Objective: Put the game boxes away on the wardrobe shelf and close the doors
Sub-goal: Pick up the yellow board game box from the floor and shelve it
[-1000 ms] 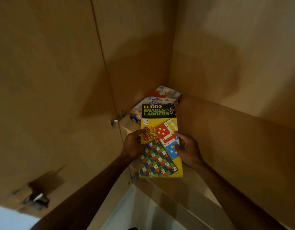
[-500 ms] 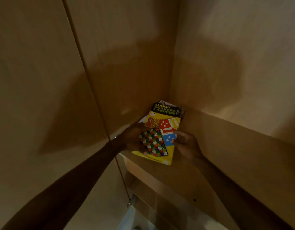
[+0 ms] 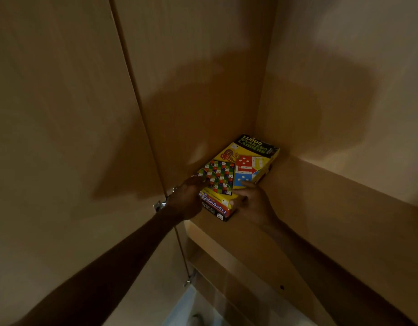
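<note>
Ludo Snakes & Ladders box [image 3: 244, 163] lies flat on top of a Tambola box [image 3: 215, 207] and a dark box beneath, stacked in the back corner of the wardrobe shelf [image 3: 285, 220]. Left hand [image 3: 186, 198] grips its near-left corner; right hand [image 3: 255, 203] clasps its near-right edge. Wardrobe door [image 3: 62, 137] stands open, left of the stack.

Wardrobe shelf [image 3: 262, 234] — game boxes [image 3: 216, 209] stacked.
</note>
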A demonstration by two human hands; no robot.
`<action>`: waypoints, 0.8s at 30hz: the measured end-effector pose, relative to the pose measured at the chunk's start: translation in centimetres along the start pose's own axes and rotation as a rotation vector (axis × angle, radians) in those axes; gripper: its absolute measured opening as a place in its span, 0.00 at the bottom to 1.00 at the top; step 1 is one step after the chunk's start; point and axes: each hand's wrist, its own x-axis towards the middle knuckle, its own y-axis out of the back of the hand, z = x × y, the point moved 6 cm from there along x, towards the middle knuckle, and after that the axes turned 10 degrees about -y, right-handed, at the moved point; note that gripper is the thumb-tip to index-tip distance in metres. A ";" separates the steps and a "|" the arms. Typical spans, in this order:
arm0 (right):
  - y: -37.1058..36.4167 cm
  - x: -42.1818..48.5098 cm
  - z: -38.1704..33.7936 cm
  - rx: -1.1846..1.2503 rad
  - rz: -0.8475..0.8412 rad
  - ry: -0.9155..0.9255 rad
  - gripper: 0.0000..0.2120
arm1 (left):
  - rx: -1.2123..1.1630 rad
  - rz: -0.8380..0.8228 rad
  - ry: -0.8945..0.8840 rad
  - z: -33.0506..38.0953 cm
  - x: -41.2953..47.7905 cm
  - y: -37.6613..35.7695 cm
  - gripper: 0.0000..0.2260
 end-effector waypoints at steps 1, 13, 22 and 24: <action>-0.2 0.2 -0.2 -0.012 -0.001 0.000 0.19 | 0.003 -0.012 0.006 -0.4 -0.2 -0.3 0.26; -0.5 -2.1 0.0 0.054 0.057 0.059 0.15 | -0.151 0.157 0.087 1.2 -3.9 -0.5 0.20; -6.3 -14.0 1.5 0.378 -0.132 -0.114 0.12 | -0.578 0.423 0.580 3.3 -21.7 -7.1 0.12; -9.1 -17.4 1.5 0.382 -0.249 -0.141 0.12 | -0.622 0.473 0.709 4.1 -27.3 -8.7 0.11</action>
